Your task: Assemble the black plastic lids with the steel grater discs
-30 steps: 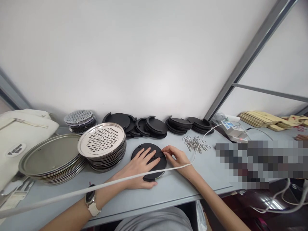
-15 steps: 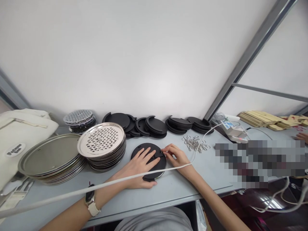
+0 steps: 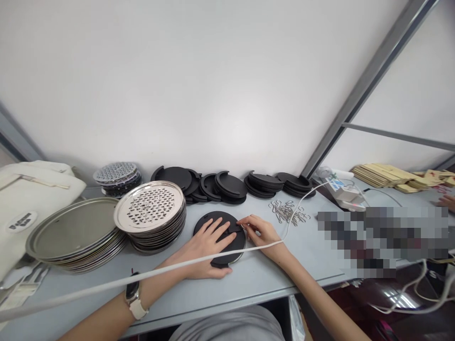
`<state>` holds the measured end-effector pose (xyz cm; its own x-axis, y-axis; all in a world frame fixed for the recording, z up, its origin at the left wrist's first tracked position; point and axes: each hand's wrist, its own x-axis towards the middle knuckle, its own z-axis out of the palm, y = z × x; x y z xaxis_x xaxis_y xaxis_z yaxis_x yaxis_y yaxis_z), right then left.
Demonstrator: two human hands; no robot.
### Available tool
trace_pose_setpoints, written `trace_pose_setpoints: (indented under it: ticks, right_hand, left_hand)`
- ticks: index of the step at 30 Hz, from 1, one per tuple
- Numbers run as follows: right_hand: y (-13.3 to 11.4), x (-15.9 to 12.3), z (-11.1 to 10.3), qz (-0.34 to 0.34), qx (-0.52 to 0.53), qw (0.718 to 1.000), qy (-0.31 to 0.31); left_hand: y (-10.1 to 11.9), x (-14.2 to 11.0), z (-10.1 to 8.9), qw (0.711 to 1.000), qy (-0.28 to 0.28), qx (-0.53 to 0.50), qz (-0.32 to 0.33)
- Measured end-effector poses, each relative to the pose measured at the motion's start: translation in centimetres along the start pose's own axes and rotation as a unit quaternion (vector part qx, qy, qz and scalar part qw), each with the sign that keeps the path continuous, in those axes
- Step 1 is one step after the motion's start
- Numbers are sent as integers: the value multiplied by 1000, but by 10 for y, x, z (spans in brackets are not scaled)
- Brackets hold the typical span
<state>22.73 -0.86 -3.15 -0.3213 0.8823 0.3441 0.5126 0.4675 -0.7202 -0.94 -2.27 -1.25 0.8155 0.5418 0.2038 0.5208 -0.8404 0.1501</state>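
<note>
A round black plastic disc (image 3: 232,248) lies on the grey table in front of me, with a thin metallic edge along its lower right. My left hand (image 3: 209,244) rests on it with the fingers spread, pressing it flat. At the disc's right rim, my right hand (image 3: 259,232) pinches with thumb and forefinger. What sits between those fingertips is too small to make out. Beyond the right hand lies a loose pile of bent metal wire clips (image 3: 288,212).
Stacked metal grater discs (image 3: 156,206) and round metal trays (image 3: 78,227) stand at left. More black discs (image 3: 231,185) line the wall. A white cable (image 3: 149,274) crosses above my forearms. Wooden pieces (image 3: 384,176) and another person's hand (image 3: 447,202) are at far right.
The right hand's fingertips have shifted very slightly at the disc's rim. A small metallic bit seen at them before is now hardly visible. The left hand has stayed still.
</note>
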Motion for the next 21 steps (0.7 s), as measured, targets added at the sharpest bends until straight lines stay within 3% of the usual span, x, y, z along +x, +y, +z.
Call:
trace_pose_setpoints:
  ticks: [21]
  right_hand:
    - [-1,1,-1,-3,9,1000,-3]
  left_hand:
    - [-1,-1,0,1000,0,-7,3]
